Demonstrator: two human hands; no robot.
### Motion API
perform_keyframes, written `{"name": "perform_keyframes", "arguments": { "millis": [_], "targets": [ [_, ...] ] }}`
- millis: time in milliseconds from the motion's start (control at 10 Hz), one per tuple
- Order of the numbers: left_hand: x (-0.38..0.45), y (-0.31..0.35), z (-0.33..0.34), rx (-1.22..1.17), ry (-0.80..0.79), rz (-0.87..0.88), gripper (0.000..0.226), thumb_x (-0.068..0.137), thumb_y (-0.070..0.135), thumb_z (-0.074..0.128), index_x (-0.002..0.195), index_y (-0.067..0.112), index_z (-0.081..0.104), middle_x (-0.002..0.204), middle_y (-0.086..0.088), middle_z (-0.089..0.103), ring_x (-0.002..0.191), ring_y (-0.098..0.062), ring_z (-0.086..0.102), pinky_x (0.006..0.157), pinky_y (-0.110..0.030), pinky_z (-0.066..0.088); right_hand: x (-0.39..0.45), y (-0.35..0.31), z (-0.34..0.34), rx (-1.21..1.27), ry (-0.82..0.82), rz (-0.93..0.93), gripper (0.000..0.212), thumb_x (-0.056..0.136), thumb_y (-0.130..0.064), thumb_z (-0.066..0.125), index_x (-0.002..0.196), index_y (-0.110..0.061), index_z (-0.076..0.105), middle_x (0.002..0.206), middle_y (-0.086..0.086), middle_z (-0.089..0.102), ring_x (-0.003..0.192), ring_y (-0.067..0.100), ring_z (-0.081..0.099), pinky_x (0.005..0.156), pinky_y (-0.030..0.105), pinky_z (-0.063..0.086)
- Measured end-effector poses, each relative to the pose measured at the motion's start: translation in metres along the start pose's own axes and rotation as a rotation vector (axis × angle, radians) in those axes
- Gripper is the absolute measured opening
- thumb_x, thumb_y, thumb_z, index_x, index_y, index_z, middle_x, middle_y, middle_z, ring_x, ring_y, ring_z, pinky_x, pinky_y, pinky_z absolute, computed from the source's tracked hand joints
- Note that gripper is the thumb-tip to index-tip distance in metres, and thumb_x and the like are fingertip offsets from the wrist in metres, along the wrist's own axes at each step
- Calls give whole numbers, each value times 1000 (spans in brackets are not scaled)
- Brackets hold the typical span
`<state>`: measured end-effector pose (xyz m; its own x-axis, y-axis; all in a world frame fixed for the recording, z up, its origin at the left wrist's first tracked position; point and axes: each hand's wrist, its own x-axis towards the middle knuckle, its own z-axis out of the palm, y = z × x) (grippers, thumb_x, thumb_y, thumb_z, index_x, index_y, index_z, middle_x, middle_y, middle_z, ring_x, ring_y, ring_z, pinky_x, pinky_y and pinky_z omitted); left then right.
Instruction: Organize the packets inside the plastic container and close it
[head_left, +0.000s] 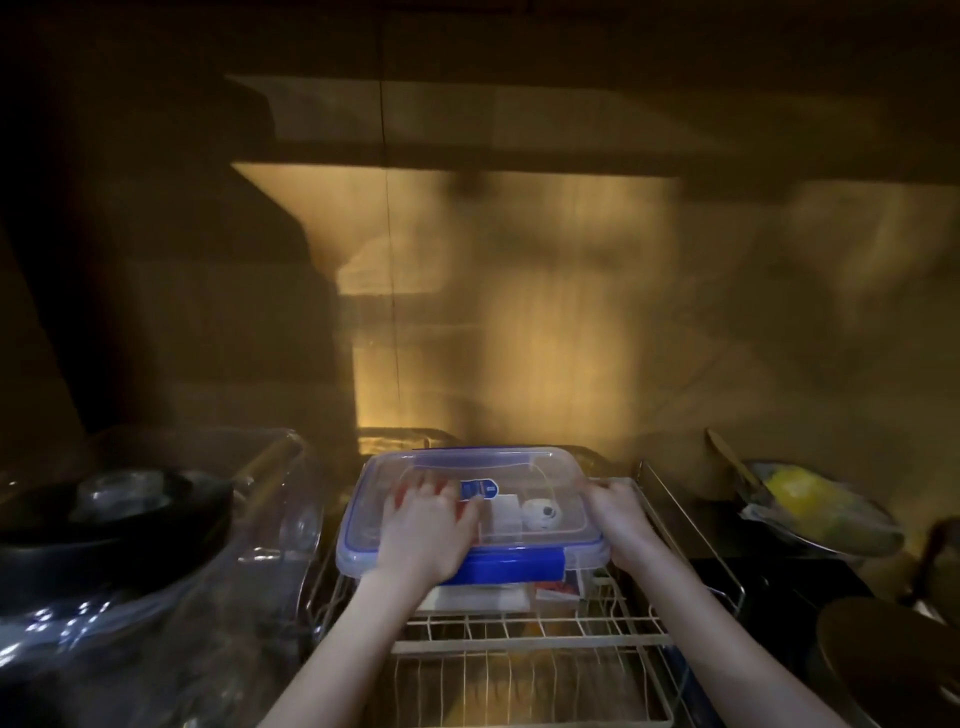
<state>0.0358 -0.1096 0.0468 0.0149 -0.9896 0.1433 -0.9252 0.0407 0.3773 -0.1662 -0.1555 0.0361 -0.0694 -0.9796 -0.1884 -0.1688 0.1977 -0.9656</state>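
Pressing down on a clear plastic lid (483, 467), a person works at a white wire rack (519, 639) in a dim kitchen. Nearest the camera, both forearms reach forward over the rack's front rails. The left hand (428, 525) lies flat and spread on the lid's left half, palm down, fingers open and clasping nothing. The right hand (621, 514) curls round the lid's right edge, fingers closed on its blue-trimmed rim. Beneath them the plastic container (566, 564) sits at the rack's far end, its blue front latch (511, 566) facing the person; whether that latch is snapped shut cannot be told. White packets (506, 512) and a small round white item (540, 514) show through the lid, and more packets through the front wall.

The box looks light and fairly stiff, though the thin lid will likely flex under a palm, and the smooth plastic may slide on the wires. Steadying by the rim and pressing at the latched edges seems the surest hold.

Off the rack's left side stands a dark pan (104, 514) among clear plastic ware; off its right, a bowl (826, 514) with something yellow. Beyond, a wall glows amber.
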Motion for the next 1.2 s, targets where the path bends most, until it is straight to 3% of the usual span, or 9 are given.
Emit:
{"name": "perform_keyframes", "arguments": {
  "millis": [100,200,400,700,800,900,1000,1100,1200],
  "targets": [
    [11,2,6,53,-22,25,59,94,52,24,140,17,33,154,-8,28,144,-22,20,119,-46,15,8,-1,3,23,31,36,31,92,-30,54,111,-5,55,104,18,67,91,30,68,82,43,56],
    [23,-1,6,63,-17,26,60,94,52,23,143,17,25,157,-6,21,146,-20,14,120,-45,14,14,-6,9,28,53,34,28,94,-31,49,110,-8,48,100,13,64,83,23,66,65,31,52],
    [42,-10,9,91,-25,0,60,94,51,21,145,18,19,158,-4,16,147,-20,7,120,-43,12,32,-20,20,-56,52,16,26,97,-27,43,83,-10,57,76,7,62,66,18,60,62,27,48],
    [49,-8,14,136,10,-15,60,94,51,21,145,19,18,158,-4,18,146,-20,10,119,-41,7,44,-17,21,-84,57,5,27,96,-28,43,82,-9,57,69,4,59,59,15,56,56,22,44],
    [49,-4,11,152,-15,-29,60,94,50,23,144,17,21,157,-6,20,146,-22,13,119,-43,11,38,-26,18,-220,17,-9,31,97,-31,39,79,-12,55,69,2,56,59,12,53,56,21,42],
    [53,2,0,126,-139,-75,54,93,45,32,138,14,33,150,-12,33,140,-26,28,113,-44,26,25,-40,14,-382,-2,-19,30,98,-30,38,109,-8,55,102,8,60,95,20,63,77,29,44],
    [59,12,-23,28,-182,-103,32,93,30,44,117,13,54,120,-12,58,107,-22,58,85,-31,46,-2,-60,9,-321,59,-249,40,96,-26,46,134,-14,41,136,8,49,121,20,50,93,30,41],
    [63,21,-55,-35,-84,-63,43,91,28,49,131,13,44,136,-11,50,117,-25,54,89,-33,46,-65,-98,-7,-62,92,-637,35,90,-14,56,124,-23,52,122,-4,60,111,6,56,97,22,46],
    [63,29,-93,-109,87,15,49,91,31,50,135,13,42,136,-16,52,120,-31,53,98,-38,46,-157,-137,-39,140,62,-927,37,80,-9,63,111,-29,59,110,-10,67,104,2,62,88,14,52]
  ]
}}
